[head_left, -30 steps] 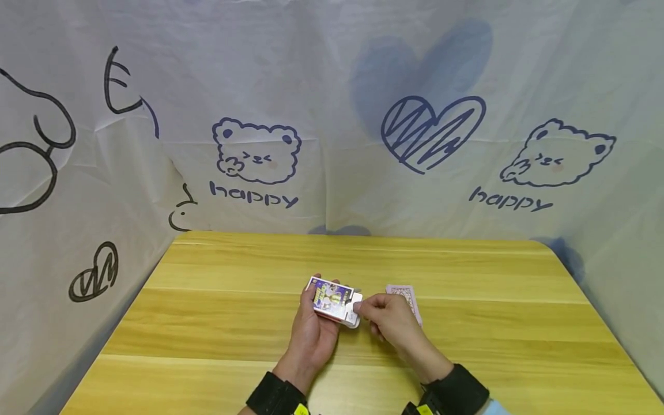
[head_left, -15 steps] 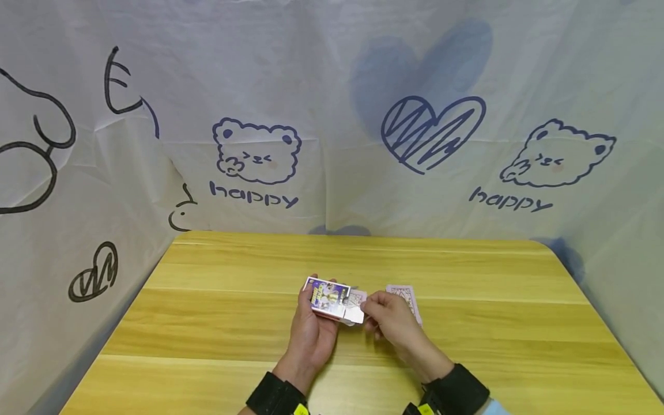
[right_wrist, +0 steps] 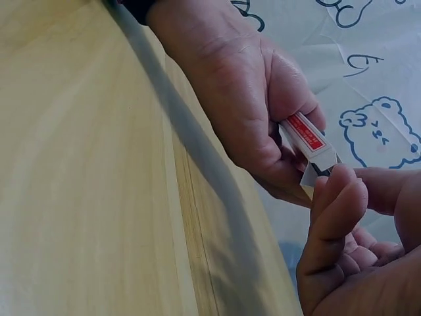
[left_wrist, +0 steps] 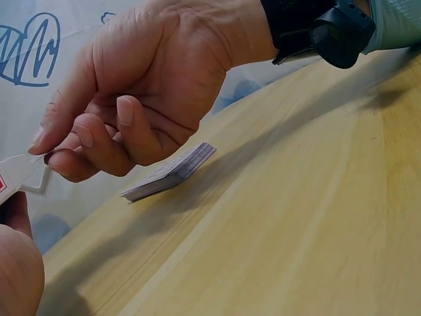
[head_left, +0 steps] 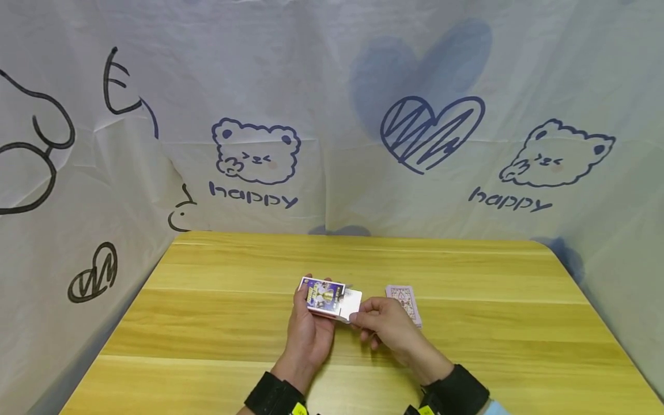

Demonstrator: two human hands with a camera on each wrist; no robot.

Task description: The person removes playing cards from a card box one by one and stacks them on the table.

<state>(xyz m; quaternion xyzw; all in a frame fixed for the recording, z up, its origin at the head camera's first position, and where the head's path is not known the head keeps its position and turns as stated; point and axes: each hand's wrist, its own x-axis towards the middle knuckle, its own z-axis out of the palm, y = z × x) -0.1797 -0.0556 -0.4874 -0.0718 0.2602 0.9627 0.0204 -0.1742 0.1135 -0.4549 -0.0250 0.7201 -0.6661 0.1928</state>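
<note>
A small playing card box [head_left: 323, 295], blue-purple printed on its face, lies in my left hand [head_left: 308, 337], thumb on one long side and fingers round the other. From its right end extends a white flap [head_left: 351, 304], whose lower corner my right hand [head_left: 391, 325] pinches between thumb and index finger. The right wrist view shows the box's red-and-white side [right_wrist: 306, 135] and its end, partly covered by the right fingers [right_wrist: 339, 204]. A deck of patterned-back playing cards [head_left: 406, 301] rests on the table, just beyond the right hand; the left wrist view shows it as a thick stack.
The yellow wood-grain table [head_left: 233, 346] spreads out under both hands. White cloth walls [head_left: 332, 190] with drawn bears and hearts stand behind it and on both sides. Dark bands [head_left: 456, 389] circle both wrists.
The box and left hand have shifted slightly left. My right fingers have moved to the flap's lower corner, and the flap now stretches further out. A patterned card back showed at the box end half a second ago.
</note>
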